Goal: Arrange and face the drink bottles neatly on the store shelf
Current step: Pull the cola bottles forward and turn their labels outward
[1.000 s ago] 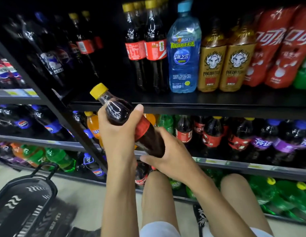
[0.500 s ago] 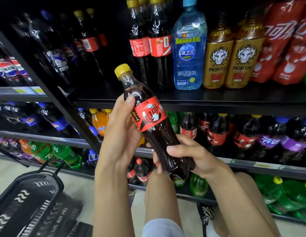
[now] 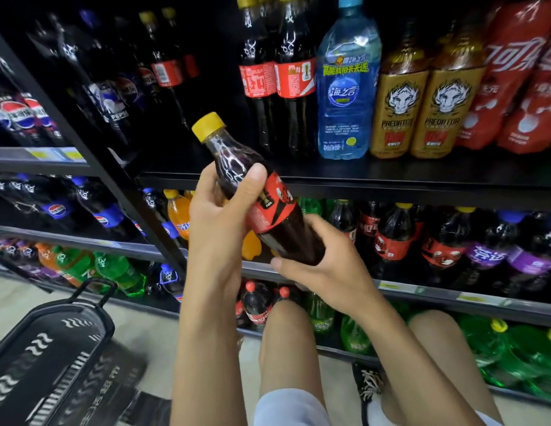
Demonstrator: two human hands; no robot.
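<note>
**Desk:** Where is the bottle right now?

**Me:** It's off the shelves. I hold the yellow-capped cola bottle (image 3: 268, 210) in the air in front of them, tilted, cap up and to the left. My left hand (image 3: 219, 216) grasps its shoulder just under the neck. My right hand (image 3: 323, 269) has its fingers (image 3: 317, 232) wrapped round the base.

**Desk:** Why both hands?

**Me:** I think one end steadies while the other twists. The red label shows me mostly its fine-print side, so it isn't faced yet.

**Desk:** And where does it go?

**Me:** My guess is the upper shelf (image 3: 360, 176). There is a bare stretch left of the two tall cola bottles (image 3: 277, 78), which stand beside the blue water bottle (image 3: 345, 87). But the red-and-black labels on the lower-row colas (image 3: 394, 238) look closer to mine, so I can't tell which.
</note>
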